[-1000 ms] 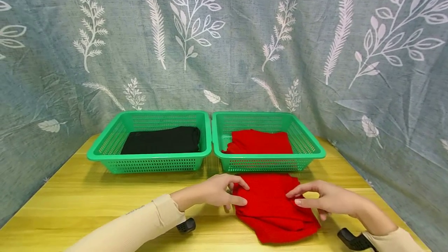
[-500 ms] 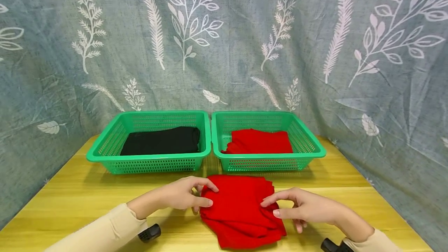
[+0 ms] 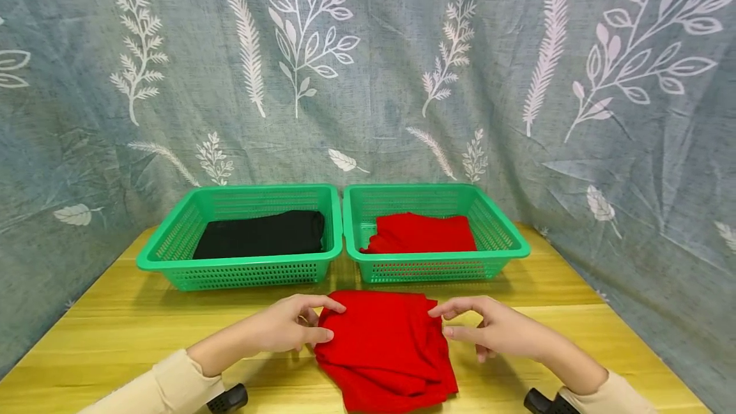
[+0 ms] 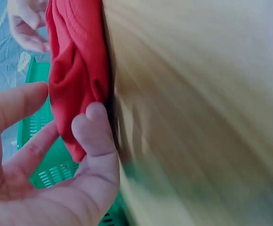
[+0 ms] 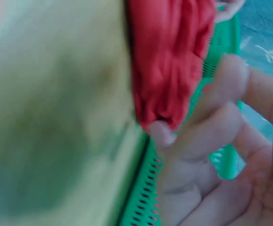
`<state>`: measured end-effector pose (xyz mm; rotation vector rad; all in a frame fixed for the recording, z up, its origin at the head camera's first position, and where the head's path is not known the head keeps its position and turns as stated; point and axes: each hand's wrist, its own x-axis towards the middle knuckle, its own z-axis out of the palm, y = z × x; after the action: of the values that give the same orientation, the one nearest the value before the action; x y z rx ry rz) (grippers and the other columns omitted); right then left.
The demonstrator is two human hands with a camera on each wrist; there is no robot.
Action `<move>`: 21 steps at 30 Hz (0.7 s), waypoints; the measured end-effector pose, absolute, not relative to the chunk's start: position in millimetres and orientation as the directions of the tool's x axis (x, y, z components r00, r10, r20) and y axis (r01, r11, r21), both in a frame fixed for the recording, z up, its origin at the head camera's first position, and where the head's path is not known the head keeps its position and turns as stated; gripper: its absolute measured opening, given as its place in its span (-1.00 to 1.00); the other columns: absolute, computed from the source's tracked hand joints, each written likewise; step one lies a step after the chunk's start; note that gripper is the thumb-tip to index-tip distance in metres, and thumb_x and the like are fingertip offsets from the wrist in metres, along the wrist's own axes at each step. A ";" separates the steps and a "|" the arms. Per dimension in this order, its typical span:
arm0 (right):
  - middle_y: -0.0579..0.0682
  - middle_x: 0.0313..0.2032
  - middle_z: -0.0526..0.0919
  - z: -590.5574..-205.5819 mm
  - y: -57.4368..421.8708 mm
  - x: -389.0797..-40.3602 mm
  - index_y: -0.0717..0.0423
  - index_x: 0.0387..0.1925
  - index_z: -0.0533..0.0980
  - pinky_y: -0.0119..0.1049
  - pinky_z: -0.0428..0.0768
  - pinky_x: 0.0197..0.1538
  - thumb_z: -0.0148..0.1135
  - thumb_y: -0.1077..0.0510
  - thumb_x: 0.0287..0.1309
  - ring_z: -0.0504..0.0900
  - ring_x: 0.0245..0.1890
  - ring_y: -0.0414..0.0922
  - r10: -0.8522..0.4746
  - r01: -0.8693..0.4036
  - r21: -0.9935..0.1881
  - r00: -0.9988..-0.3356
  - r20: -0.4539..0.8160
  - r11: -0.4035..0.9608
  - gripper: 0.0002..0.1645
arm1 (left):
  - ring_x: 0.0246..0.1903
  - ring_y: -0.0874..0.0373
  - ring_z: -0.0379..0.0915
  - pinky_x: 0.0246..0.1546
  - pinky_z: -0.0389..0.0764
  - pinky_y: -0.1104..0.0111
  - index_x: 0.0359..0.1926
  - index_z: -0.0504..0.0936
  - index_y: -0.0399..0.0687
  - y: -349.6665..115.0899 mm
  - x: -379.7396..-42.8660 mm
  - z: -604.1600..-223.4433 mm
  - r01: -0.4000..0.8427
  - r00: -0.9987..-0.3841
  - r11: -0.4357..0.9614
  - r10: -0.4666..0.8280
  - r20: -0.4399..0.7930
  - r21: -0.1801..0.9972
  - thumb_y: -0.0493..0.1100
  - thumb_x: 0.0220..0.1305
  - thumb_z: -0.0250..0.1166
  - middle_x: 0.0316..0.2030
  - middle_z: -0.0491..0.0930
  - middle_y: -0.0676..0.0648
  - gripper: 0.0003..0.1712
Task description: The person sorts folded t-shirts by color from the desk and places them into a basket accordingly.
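A folded red garment (image 3: 382, 344) lies on the wooden table, its layers loosely bunched toward the near side. At its left edge is my left hand (image 3: 290, 324), index finger and thumb over the top of the cloth. In the left wrist view, other fingers (image 4: 95, 129) of that hand touch the garment's side close to the table. My right hand (image 3: 489, 328) is by the right edge, index fingertip at the cloth and thumb spread apart from it. The right wrist view shows a blurred fingertip (image 5: 161, 134) against the folded layers (image 5: 167, 61).
Two green plastic baskets stand side by side behind the garment. A folded black garment (image 3: 261, 235) lies in the left basket (image 3: 241, 268), and another red garment (image 3: 422, 233) in the right basket (image 3: 506, 254). A patterned grey-blue curtain (image 3: 379, 82) hangs behind the wooden table (image 3: 115, 331).
The red garment has slid left across the table between both hands, and slightly toward me. The right hand has drawn a little away from the top of the cloth. The baskets have not moved.
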<state>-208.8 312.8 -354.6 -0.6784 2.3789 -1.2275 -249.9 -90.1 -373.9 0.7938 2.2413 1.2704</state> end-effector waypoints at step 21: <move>-0.18 -0.52 0.57 -386.6 277.1 -214.7 -0.01 0.49 0.49 -0.53 0.40 -0.58 0.37 0.03 0.48 0.37 -0.76 -0.32 -0.578 -0.046 -0.929 -0.794 -0.189 0.367 -0.38 | -0.66 0.19 0.27 -0.54 0.38 0.51 0.33 0.64 -0.10 -64.7 -244.2 -386.9 0.170 -0.714 0.308 0.693 -0.098 0.936 -0.31 0.43 0.36 -0.58 0.43 0.06 -0.52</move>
<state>-214.7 277.1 -386.6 -0.5391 2.1402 -1.4317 -244.2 -64.7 -386.9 0.7641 2.0884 1.4056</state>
